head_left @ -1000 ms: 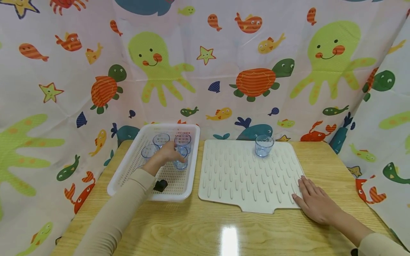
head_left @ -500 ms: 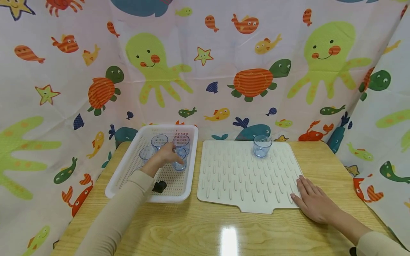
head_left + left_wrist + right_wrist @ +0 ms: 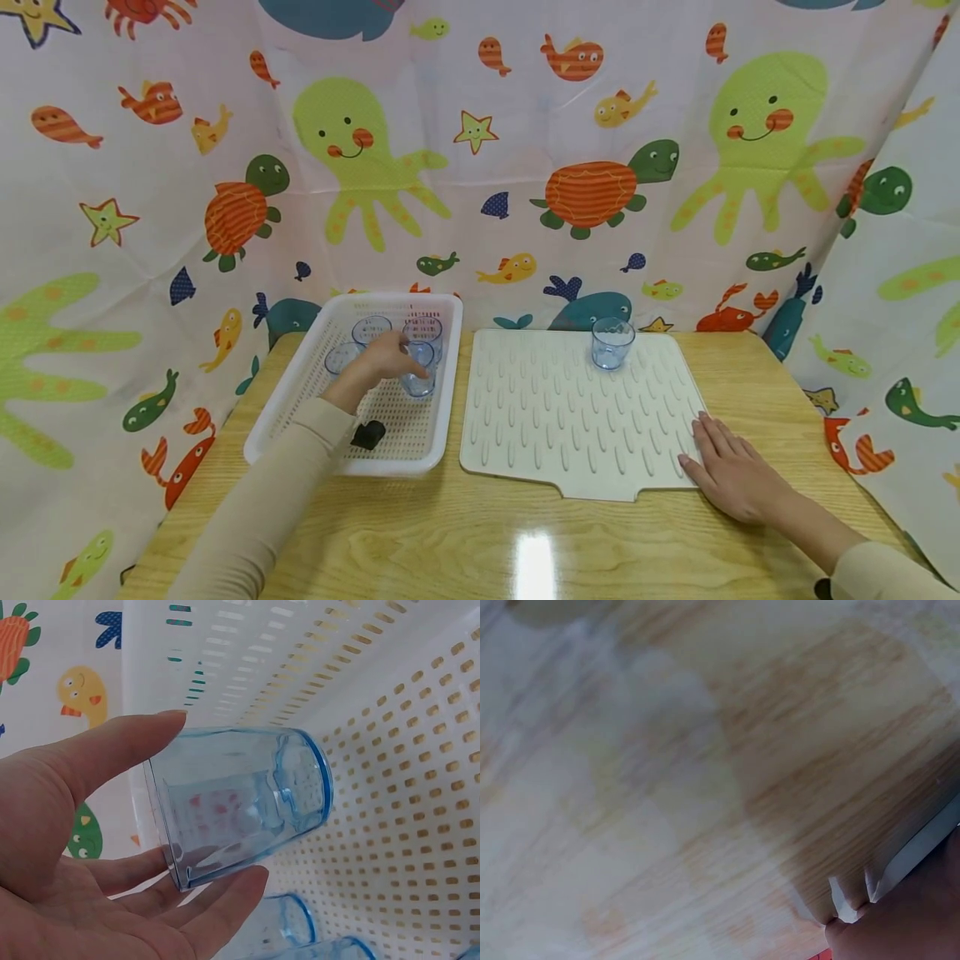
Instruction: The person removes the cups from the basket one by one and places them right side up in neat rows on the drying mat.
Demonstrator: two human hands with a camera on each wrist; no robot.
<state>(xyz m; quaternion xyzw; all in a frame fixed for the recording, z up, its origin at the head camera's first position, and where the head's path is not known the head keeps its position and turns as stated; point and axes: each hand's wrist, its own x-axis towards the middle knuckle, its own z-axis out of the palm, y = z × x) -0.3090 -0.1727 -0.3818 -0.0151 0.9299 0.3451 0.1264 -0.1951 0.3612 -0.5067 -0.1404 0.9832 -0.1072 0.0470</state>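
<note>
In the head view my left hand [image 3: 386,357] reaches into the white perforated plastic basket [image 3: 438,446] and holds a clear blue drinking glass [image 3: 418,384]. The left wrist view shows the thumb along one side of this glass [image 3: 232,806] and the fingers curled under the other. More blue glasses [image 3: 343,357] stand behind and to the left of the hand, partly hidden by it. My right hand [image 3: 738,475] lies flat on the right edge of a cream draining board [image 3: 555,417], fingers straight. A single blue glass [image 3: 612,344] stands at the board's back right.
Basket and board sit side by side on a wooden table [image 3: 420,533]. A sea-animal printed curtain [image 3: 480,192] hangs behind and at both sides. A small black object [image 3: 368,434] shows beneath the left wrist. The right wrist view is mostly blurred wood grain.
The head view has shifted slightly. My left hand stays at the same glass in the basket, with barely any movement, and my right hand keeps its place on the board.
</note>
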